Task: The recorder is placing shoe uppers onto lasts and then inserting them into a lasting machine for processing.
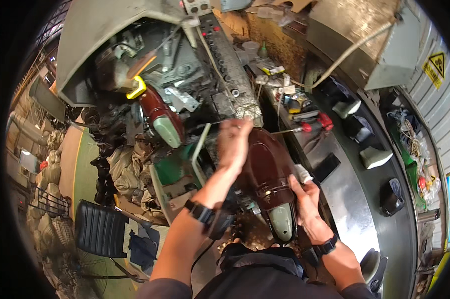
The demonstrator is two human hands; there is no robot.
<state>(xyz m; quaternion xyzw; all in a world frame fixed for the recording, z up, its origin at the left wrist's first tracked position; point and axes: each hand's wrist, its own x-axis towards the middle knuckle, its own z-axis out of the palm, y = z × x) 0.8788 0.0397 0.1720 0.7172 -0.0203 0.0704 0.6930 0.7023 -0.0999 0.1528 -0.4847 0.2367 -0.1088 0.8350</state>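
A glossy dark red loafer point(268, 167) on a pale green last point(282, 222) is in front of me, toe pointing away. My right hand point(305, 202) grips its right side near the heel, thumb along the upper. Something white point(303, 173) shows beside that hand's fingers; I cannot tell what it is. My left hand point(235, 142) is by the shoe's toe on the left, smeared by motion, so its fingers do not show clearly. A second dark red shoe point(159, 104) on a green last sits in the machine point(185, 65) at the left, beneath a bright yellow-lit part.
On the right, a metal bench point(352, 199) carries a dark phone point(327, 167) and a red-handled screwdriver point(317, 123). Beyond it a dark conveyor belt point(379, 189) holds several shoe pieces and pale lasts. A black chair point(100, 229) stands at the lower left.
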